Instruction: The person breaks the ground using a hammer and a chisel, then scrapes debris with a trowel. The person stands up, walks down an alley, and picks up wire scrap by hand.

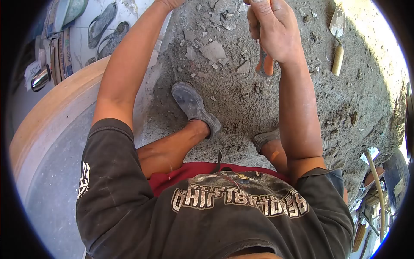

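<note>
Orange-handled tool (268,67) over rough ground (241,101); ground looks partly broken up, amount left can't be told; right hand (276,32) wraps the tool, lower end poking out below; left hand (173,3) cropped at top edge, hold can't be told; 1 trowel (337,60) lies right, apart; loose chips (213,51) left of tool.

Between eleven and twelve o'clock, the top edge crops the left hand (173,2). At one, the right hand (276,28) hides part of an orange handle (268,67).

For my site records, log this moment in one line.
Right hand: gripping orange-handled tool | Left hand: mostly out of frame | Trowel: on ground
</note>
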{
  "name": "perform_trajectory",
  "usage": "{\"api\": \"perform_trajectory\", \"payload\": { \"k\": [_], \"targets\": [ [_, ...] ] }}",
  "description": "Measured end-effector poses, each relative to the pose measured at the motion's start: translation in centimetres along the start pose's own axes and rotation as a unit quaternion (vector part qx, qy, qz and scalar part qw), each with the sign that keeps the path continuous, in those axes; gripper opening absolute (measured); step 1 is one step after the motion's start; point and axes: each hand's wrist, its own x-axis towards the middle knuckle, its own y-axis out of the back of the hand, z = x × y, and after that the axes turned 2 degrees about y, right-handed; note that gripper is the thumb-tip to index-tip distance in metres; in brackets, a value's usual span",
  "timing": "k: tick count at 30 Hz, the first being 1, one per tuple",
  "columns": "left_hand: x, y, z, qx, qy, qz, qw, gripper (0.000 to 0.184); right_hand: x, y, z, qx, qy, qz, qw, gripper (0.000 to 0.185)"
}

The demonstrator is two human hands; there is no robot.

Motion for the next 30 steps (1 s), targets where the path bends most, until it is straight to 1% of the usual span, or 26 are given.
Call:
{"api": "perform_trajectory", "payload": {
  "k": [1,2,4,5,6,7,8,9,11,12,13,14,15,16,17,18,19,20,21,23,24,25,27,28,30],
  "targets": [
    [-0.1,0.1,0.1,0.103,0.001,0.005,0.995,0.016,0.2,-0.2,-0.6,-0.045,0.027,0.004,0.999,0.047],
    [-0.1,0.2,0.2,0.204,0.001,0.012,0.979,0.015,0.4,-0.9,-0.5,-0.044,0.027,0.004,0.999,0.047],
    [-0.1,-0.2,1.0,0.213,0.011,0.023,0.977,0.014,1.3,-2.0,0.3,-0.121,0.105,0.072,0.984,0.051],
    [0.0,-0.3,1.5,0.221,0.022,0.032,0.974,0.014,1.6,-2.2,0.5,-0.123,0.109,0.073,0.984,0.051],
    [0.5,-0.3,0.2,0.221,0.017,0.035,0.974,0.014,1.9,-2.3,0.7,-0.153,0.071,0.012,0.986,0.052],
    [1.1,-0.3,-2.6,0.173,-0.072,0.053,0.981,0.012,2.3,-2.3,1.3,-0.183,0.034,-0.048,0.981,0.053],
    [1.7,-0.3,-3.6,0.123,-0.161,0.069,0.977,0.012,2.9,-2.6,3.5,-0.251,0.025,-0.059,0.966,0.049],
    [1.9,-0.5,-2.3,0.124,-0.168,0.068,0.975,0.012,2.9,-2.3,2.7,-0.252,0.029,-0.053,0.966,0.049],
    [0.4,-0.7,0.5,0.111,-0.041,0.0,0.993,0.017,2.6,-2.0,0.1,-0.229,0.019,-0.033,0.973,0.047],
    [-0.1,-0.3,-0.3,0.11,-0.028,-0.003,0.994,0.017,2.3,-2.0,-1.0,-0.154,0.029,-0.01,0.988,0.046],
    [0.1,0.3,-0.8,0.157,-0.005,-0.019,0.987,0.017,1.9,-2.5,-0.9,-0.151,0.022,-0.015,0.988,0.046],
    [0.9,0.9,-1.0,0.207,0.007,-0.03,0.978,0.017,2.1,-2.9,-1.2,-0.137,0.037,0.013,0.99,0.045],
    [0.6,0.6,-1.3,0.207,0.005,-0.029,0.978,0.017,2.2,-3.0,-1.5,-0.125,0.05,0.043,0.99,0.044],
    [0.2,-0.2,-1.6,0.099,-0.038,-0.002,0.994,0.011,2.6,-3.5,1.3,-0.209,0.07,0.022,0.975,0.05],
    [0.2,-0.8,-0.9,-0.011,-0.087,0.025,0.996,0.008,2.9,-3.7,2.8,-0.213,0.079,0.029,0.973,0.05],
    [0.6,-1.1,-3.4,-0.011,-0.097,0.021,0.995,0.008,3.0,-3.7,3.9,-0.251,0.054,-0.013,0.966,0.05],
    [1.5,-1.0,-7.9,0.148,0.0,0.083,0.985,0.013,3.7,-3.5,4.3,-0.289,0.031,-0.054,0.955,0.051],
    [2.0,-0.3,-10.5,0.299,0.105,0.153,0.936,0.023,3.2,-3.2,3.2,-0.271,0.035,-0.056,0.96,0.053],
    [1.6,0.0,-8.8,0.299,0.117,0.151,0.935,0.023,2.3,-3.1,1.4,-0.268,0.028,-0.066,0.961,0.053],
    [0.5,0.5,-3.0,0.286,0.085,-0.059,0.953,0.01,0.7,-3.0,-2.3,-0.188,0.01,0.006,0.982,0.054],
    [0.7,0.8,-6.3,0.157,0.03,-0.017,0.987,0.012,0.8,-3.2,-1.5,-0.118,0.028,0.036,0.992,0.054],
    [0.5,1.0,-5.9,0.158,0.029,-0.013,0.987,0.012,0.7,-3.4,-0.5,-0.118,0.031,0.034,0.992,0.054],
    [0.1,0.5,-4.0,0.119,0.034,-0.025,0.992,0.016,0.8,-3.3,1.8,-0.161,0.01,0.011,0.987,0.054],
    [0.1,0.2,-4.5,0.119,0.027,-0.023,0.992,0.016,1.6,-3.4,2.8,-0.253,-0.052,-0.069,0.964,0.052],
    [0.1,-0.6,-4.8,0.206,-0.081,0.056,0.973,0.02,1.3,-2.4,2.8,-0.262,-0.04,-0.048,0.963,0.051]
  ]
}}
